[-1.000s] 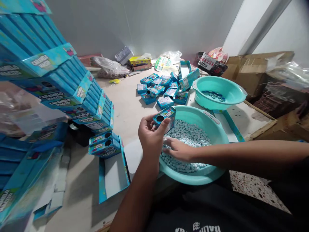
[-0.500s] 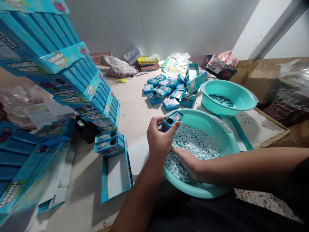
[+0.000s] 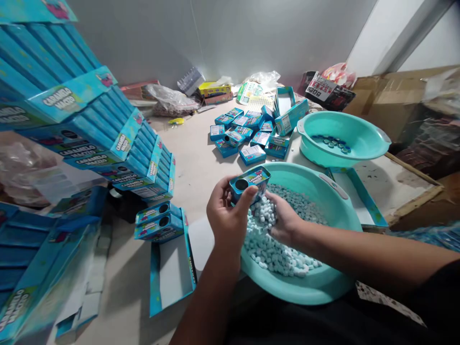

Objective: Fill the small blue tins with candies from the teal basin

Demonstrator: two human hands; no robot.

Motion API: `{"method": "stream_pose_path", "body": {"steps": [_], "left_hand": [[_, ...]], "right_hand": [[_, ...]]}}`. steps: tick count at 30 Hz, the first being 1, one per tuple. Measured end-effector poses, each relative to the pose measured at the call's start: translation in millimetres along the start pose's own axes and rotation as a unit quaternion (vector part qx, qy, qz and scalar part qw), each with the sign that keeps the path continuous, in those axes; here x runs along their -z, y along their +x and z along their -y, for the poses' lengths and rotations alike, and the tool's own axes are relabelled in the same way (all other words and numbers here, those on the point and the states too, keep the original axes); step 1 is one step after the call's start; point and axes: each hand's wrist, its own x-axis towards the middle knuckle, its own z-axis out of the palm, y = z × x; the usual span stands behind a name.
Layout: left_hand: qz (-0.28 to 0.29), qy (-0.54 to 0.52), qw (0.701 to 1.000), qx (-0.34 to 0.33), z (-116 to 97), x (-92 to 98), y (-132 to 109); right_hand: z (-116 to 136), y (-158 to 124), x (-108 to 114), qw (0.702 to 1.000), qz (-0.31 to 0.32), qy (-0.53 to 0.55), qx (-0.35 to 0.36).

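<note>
A small blue tin box (image 3: 256,178) with a round dark hole in its top is in my left hand (image 3: 230,208), over the left rim of a turquoise basin (image 3: 305,290). My right hand (image 3: 285,220) is cupped around a heap of small pale candies (image 3: 265,211), just beside and below the tin. More pale candies (image 3: 287,261) fill the basin beneath. To the left, two similar tins (image 3: 163,223) stand at the back end of a blue cardboard tray (image 3: 176,273). Several blue tins (image 3: 252,154) lie in a loose pile beyond the basin.
Tall stacks of filled blue display boxes (image 3: 125,139) rise at the left. A second turquoise basin (image 3: 341,132) holds small round caps. Another tray (image 3: 359,196) lies right of the near basin; a cardboard box (image 3: 381,98) stands behind.
My right hand has risen out of the candies with a handful and is now beside the tin. The left hand with the tin has shifted slightly left, and the view has moved a little.
</note>
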Motion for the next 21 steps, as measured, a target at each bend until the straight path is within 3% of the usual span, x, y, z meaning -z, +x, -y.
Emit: {"method": "stream_pose_path", "body": {"steps": [6,12,16,21], "left_hand": [[0.004,0.011,0.999,-0.053,-5,3.0,-7],[0.198,0.095,0.975,0.033,-2,4.4,-8],[0.19,0.128,0.972,0.045,1,2.5,-9],[0.213,0.185,0.958,0.049,2,-1.0,-9]], "right_hand": [[50,2,-9,0.99,-0.043,0.091,0.094],[75,-22,-23,0.978,-0.01,0.146,0.15],[78,-27,-26,0.972,0.022,0.101,0.21],[81,-28,-26,0.966,0.0,0.095,0.241]]}}
